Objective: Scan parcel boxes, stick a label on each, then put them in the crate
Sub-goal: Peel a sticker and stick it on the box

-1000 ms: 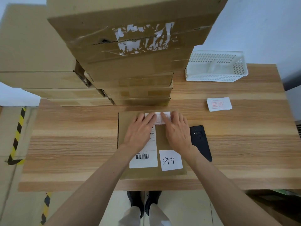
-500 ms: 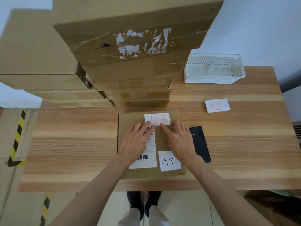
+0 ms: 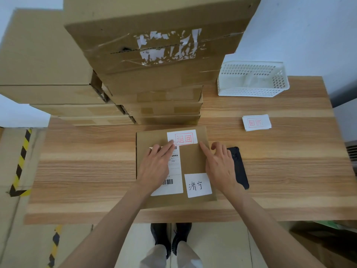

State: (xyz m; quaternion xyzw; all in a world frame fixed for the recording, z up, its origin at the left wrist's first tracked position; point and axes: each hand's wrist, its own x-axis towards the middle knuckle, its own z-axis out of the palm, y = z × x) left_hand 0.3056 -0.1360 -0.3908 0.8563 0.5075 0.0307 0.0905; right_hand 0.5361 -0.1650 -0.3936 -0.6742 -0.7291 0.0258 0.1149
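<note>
We are finishing the labelling step: the red label (image 3: pixel 182 138) is lying stuck on the box (image 3: pixel 191 161), which sits on the worktop (image 3: pixel 280 167). Our left hand (image 3: pixel 154 167) and right hand (image 3: pixel 219 165) are resting flat, fingers relaxed, holding nothing. Next we should be gripping the box's sides and lifting it toward the crate, which is out of view.

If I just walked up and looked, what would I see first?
Probably the tall stack of cardboard boxes looming at the back left of the wooden table. Next, the flat parcel box in front of it, with a red-stamped label at its far edge. The left hand and right hand rest on it, just below that label.
</note>
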